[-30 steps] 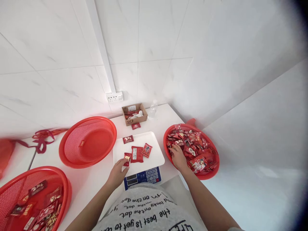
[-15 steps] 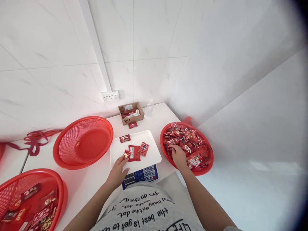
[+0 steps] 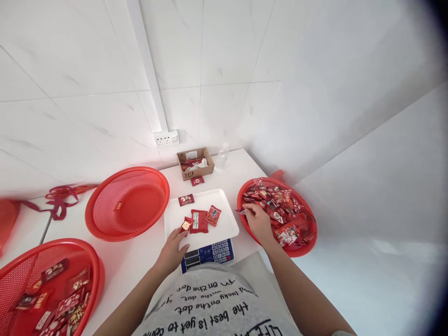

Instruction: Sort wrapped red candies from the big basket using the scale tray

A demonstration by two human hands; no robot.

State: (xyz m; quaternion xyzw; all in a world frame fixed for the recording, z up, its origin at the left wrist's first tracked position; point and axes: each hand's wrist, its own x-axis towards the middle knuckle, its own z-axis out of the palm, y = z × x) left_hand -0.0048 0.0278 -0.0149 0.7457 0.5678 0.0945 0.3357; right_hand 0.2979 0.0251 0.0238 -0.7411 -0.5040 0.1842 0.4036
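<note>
My right hand [image 3: 258,223] is closed in a pinch on a small red snack packet [image 3: 241,211], at the left rim of a red basket [image 3: 311,238] heaped with similar packets. My left hand [image 3: 171,252] rests at the near left edge of a white scale tray [image 3: 224,228], thumb apart. Its fingertips touch a small red and gold packet [image 3: 186,225]. Also on the tray lie a square red packet with a white label [image 3: 199,221], a red packet with a large dark character [image 3: 213,214] and a dark red packet [image 3: 185,199].
A blue scale keypad [image 3: 220,252] shows below the tray. To the left are a red basket with one small item [image 3: 140,205] and another red basket [image 3: 94,261] holding several packets. A cardboard box [image 3: 196,170], a clear bottle [image 3: 221,158] and red ribbon [image 3: 61,200] lie farther back.
My right hand has lifted slightly and come to the basket's left rim, with a red packet now showing in its fingers. My left hand stays by the tray. The view has shifted slightly.
</note>
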